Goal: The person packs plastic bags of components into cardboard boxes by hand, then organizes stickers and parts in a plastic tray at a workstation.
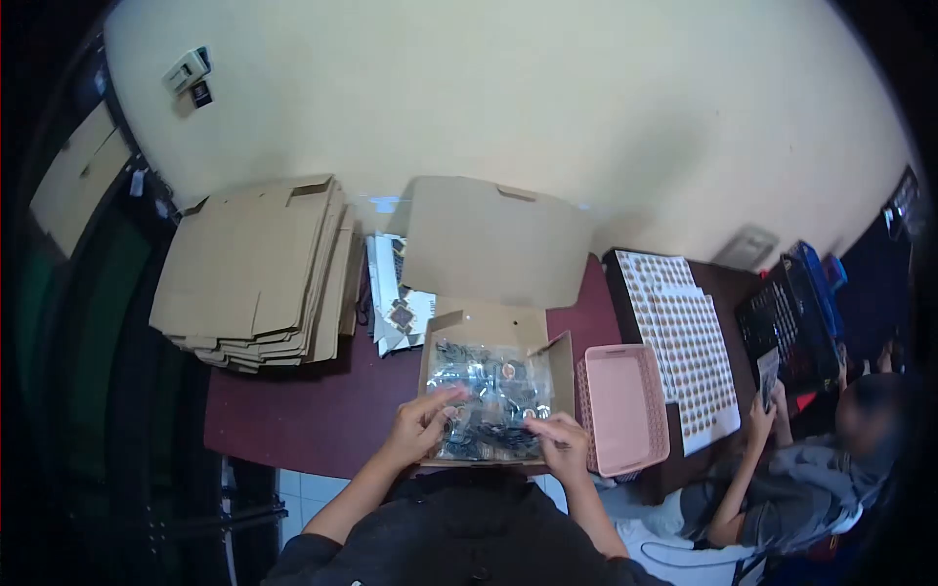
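Left hand (412,430) and right hand (567,444) lie over clear packets (503,376) inside the open carton (563,376) on the tabletop (293,415); fingers half-spread, any pinch indiscernible; light, even pressure best levels packets.

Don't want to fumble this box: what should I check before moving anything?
1. Lid raised, off the opening: ok.
2. Visible packets within the box walls: ok.
3. Opening free of hands: not ok; left hand and right hand are at the packets.
4. Pink basket upright beside the box: ok.
5. Co-worker's hands away from the box: ok.
6. Lower packets lying flat: cannot tell, hidden.
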`<move>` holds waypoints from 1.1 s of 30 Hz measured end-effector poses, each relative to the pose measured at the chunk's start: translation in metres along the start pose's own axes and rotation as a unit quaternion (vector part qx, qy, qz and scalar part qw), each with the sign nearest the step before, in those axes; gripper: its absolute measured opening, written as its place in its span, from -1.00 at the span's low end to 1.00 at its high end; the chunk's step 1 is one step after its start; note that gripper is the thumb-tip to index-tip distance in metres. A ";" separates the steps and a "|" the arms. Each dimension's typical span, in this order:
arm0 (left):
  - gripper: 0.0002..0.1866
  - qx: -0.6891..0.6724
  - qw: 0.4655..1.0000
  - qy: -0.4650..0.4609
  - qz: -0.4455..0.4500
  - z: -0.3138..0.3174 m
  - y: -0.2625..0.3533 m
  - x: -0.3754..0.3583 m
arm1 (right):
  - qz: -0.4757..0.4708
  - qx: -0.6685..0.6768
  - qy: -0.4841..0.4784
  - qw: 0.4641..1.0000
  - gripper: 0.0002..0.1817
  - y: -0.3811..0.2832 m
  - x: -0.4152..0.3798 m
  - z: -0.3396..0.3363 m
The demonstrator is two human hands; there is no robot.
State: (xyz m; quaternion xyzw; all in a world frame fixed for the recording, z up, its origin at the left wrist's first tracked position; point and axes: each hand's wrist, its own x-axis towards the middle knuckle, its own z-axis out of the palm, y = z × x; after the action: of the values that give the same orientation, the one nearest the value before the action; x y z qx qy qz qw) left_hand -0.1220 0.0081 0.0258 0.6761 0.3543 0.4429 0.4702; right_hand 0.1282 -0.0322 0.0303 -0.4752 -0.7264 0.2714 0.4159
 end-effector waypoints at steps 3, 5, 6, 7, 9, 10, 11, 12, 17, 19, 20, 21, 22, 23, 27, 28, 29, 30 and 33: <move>-0.52 0.061 0.993 0.050 0.085 -0.007 0.004 0.009 | 0.028 -0.025 0.167 0.985 -0.73 0.007 0.013 0.001; -0.48 0.039 0.997 0.011 0.063 0.008 -0.003 0.009 | 0.033 -0.049 0.182 0.981 -0.72 -0.002 0.019 0.007; -0.44 0.025 0.998 -0.031 0.044 0.015 -0.003 0.013 | 0.034 -0.068 0.202 0.976 -0.72 -0.005 0.025 0.012; -0.32 0.033 0.997 -0.049 0.055 0.021 -0.001 0.014 | -0.026 -0.101 0.213 0.972 -0.67 -0.001 0.027 0.020; -0.29 0.044 0.995 -0.041 0.080 0.031 0.002 0.018 | -0.046 -0.107 0.202 0.972 -0.64 -0.008 0.032 0.035; -0.26 0.051 0.993 -0.035 0.102 0.034 0.001 0.018 | -0.063 -0.116 0.189 0.973 -0.62 -0.011 0.034 0.041; -0.22 0.040 0.995 -0.038 0.089 0.035 -0.004 0.018 | -0.067 -0.115 0.158 0.978 -0.54 -0.009 0.034 0.046; -0.22 0.041 0.994 -0.040 0.092 0.037 -0.008 0.016 | -0.069 -0.115 0.162 0.978 -0.54 -0.010 0.035 0.051; -0.20 -0.063 0.997 0.009 0.043 0.044 -0.019 0.013 | -0.082 -0.034 0.102 0.991 -0.47 -0.011 0.042 0.070; -0.27 -0.125 0.989 0.074 0.021 0.046 -0.029 0.008 | -0.090 -0.047 0.100 0.990 -0.55 -0.009 0.043 0.072; -0.27 -0.126 0.989 0.073 0.018 0.045 -0.032 0.005 | -0.087 -0.046 0.100 0.990 -0.55 -0.009 0.045 0.071; -0.33 -0.119 0.989 0.085 -0.016 0.044 -0.030 0.004 | -0.078 -0.107 0.114 0.985 -0.62 -0.008 0.047 0.069; -0.39 -0.112 0.988 0.098 -0.050 0.043 -0.028 0.004 | -0.071 -0.167 0.127 0.975 -0.67 -0.006 0.048 0.067; -0.58 -0.117 0.987 0.104 -0.048 0.042 -0.025 0.005 | -0.072 -0.206 0.149 0.964 -0.58 0.003 0.046 0.065; -0.79 -0.049 0.998 0.027 0.012 0.042 -0.018 0.002 | 0.069 0.007 0.246 0.967 -0.31 -0.008 0.067 0.052; -0.79 -0.050 0.998 0.027 0.009 0.043 -0.014 0.002 | 0.073 0.007 0.243 0.967 -0.31 -0.005 0.068 0.051; -0.79 -0.090 0.994 0.040 -0.036 0.045 -0.011 0.002 | 0.106 0.093 0.236 0.961 -0.29 -0.003 0.070 0.050; -0.78 -0.128 0.987 0.052 -0.081 0.045 -0.010 0.002 | 0.139 0.179 0.230 0.947 -0.25 -0.002 0.070 0.051; -0.74 -0.155 0.979 0.087 -0.102 0.043 -0.016 0.003 | 0.141 0.260 0.182 0.938 -0.34 0.027 0.061 0.051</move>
State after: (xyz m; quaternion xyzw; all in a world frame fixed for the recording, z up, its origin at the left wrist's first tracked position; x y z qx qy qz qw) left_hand -0.0817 0.0015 0.0047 0.5144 0.3874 0.4994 0.5796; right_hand 0.0845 0.0347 0.0042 -0.4893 -0.4674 0.4158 0.6076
